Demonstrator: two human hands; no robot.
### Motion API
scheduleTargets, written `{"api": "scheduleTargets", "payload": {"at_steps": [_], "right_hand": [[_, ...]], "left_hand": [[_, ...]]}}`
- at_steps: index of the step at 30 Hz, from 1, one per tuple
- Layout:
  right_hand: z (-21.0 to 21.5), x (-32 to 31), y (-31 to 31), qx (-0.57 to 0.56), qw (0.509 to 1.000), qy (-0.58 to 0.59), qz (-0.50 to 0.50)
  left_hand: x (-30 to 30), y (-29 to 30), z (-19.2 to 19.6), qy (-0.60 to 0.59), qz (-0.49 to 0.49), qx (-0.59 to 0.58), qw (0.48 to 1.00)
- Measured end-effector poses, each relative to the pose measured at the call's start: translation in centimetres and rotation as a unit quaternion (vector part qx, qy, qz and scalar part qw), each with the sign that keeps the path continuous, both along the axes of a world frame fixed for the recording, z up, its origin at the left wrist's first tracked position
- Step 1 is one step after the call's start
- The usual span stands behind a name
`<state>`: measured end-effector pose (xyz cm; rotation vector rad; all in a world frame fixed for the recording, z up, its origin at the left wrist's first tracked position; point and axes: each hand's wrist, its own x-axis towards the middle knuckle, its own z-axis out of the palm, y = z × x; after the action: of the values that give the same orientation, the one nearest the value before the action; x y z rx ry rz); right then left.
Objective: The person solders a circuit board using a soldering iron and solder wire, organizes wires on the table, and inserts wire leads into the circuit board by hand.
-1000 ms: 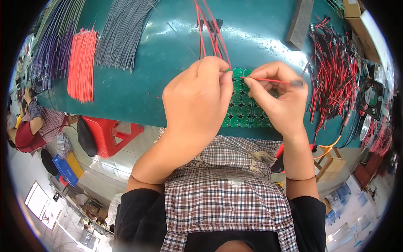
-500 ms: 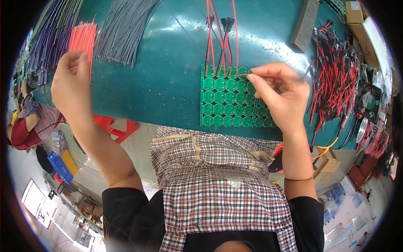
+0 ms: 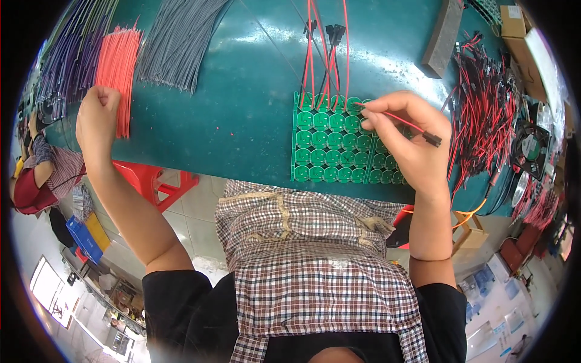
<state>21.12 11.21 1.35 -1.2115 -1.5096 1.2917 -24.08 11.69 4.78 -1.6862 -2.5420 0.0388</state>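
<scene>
Between the thumb and fingers of my right hand [image 3: 417,139] is a red wire lead [image 3: 402,120] with a black connector [image 3: 431,139] at its far end. Its bare tip points at the top row of a panel of green circuit boards [image 3: 327,140]. Red and black leads [image 3: 330,72] run upward from that row, some ending in black plugs [image 3: 334,33]. My left hand [image 3: 97,121] is closed in a pinch at the left edge of a bundle of red wires [image 3: 118,66]; whatever the fingertips grip is hidden.
Grey wires [image 3: 178,45] and purple-dark wires [image 3: 69,54] lie along the far left. A dark metal bar [image 3: 443,39] rests at the far right, beside a heap of red and black leads [image 3: 481,115]. A small fan [image 3: 532,145] and a soldering iron with an orange cable [image 3: 493,178] sit rightward.
My left hand has come down a little beside the red bundle. In my right hand the lead has turned, so its black connector now shows below the fingers.
</scene>
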Motion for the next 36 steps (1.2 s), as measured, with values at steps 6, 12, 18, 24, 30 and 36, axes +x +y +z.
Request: {"api": "scheduleTargets", "payload": {"at_steps": [6,12,18,24,30,36], "right_hand": [[0.7,0.9,0.4,0.084,0.993,-0.064,0.058],[0.0,-0.5,-0.2,0.083,0.992,-0.092,-0.013],[-1.3,-0.7,-0.4,0.095,0.991,-0.093,-0.035],[-1.2,-1.1,-0.4,0.104,0.992,-0.06,-0.039],[-1.6,-0.9,-0.4,0.109,0.99,-0.06,-0.06],[-1.4,-1.0,-0.5,0.109,0.991,-0.064,-0.054]], "left_hand": [[1.1,0.1,1.0,-0.03,0.006,0.068,0.997],[4.8,2.6,0.4,-0.252,-0.035,0.121,0.959],[8.2,5.3,-2.2,-0.351,-0.107,0.056,0.929],[7.1,4.6,-1.0,-0.361,-0.083,0.03,0.928],[8.3,4.9,-1.2,-0.343,-0.089,0.026,0.935],[8.0,4.7,-1.3,-0.31,-0.111,0.051,0.943]]}}
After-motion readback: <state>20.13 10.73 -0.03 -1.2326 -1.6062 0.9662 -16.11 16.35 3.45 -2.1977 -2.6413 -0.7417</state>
